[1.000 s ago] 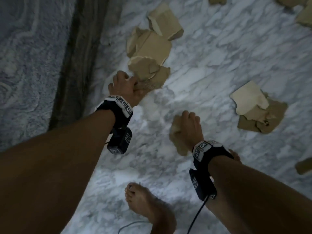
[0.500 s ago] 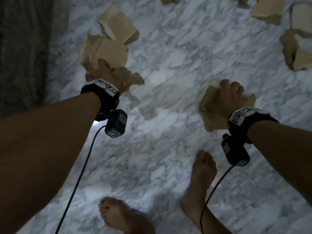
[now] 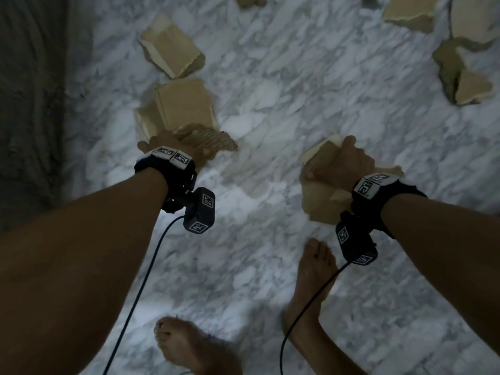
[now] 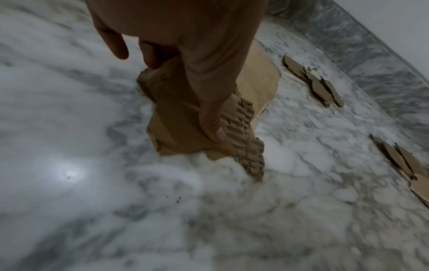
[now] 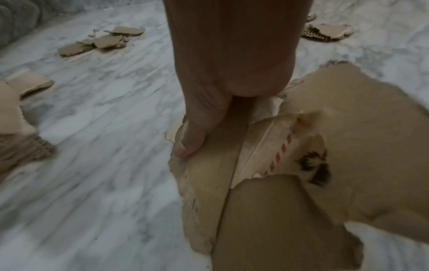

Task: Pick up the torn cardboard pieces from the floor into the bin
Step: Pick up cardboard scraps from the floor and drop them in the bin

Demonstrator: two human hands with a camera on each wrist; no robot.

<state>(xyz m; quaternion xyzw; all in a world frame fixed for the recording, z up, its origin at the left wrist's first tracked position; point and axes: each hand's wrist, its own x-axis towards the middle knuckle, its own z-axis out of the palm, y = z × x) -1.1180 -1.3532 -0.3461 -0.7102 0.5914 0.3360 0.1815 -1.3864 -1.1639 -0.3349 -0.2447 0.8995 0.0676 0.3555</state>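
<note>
Head view: I'm gripping a ragged cardboard scrap [image 3: 208, 138] in my left hand [image 3: 173, 143] and pinching stacked pieces [image 3: 322, 190] in my right hand [image 3: 343, 163]. I'm risking the loose stack fanning out and dropping; more scraps [image 3: 173, 44] are lying on the floor [image 3: 270, 104], no bin visible.

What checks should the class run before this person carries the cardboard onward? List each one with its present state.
1. Left hand has a grip on torn cardboard: ok.
2. Right hand has a grip on its cardboard stack: ok.
3. Bin located: cannot tell, none in view.
4. Floor cleared: not ok, loose pieces remain.
5. Bare feet clear of cables: cannot tell.
</note>
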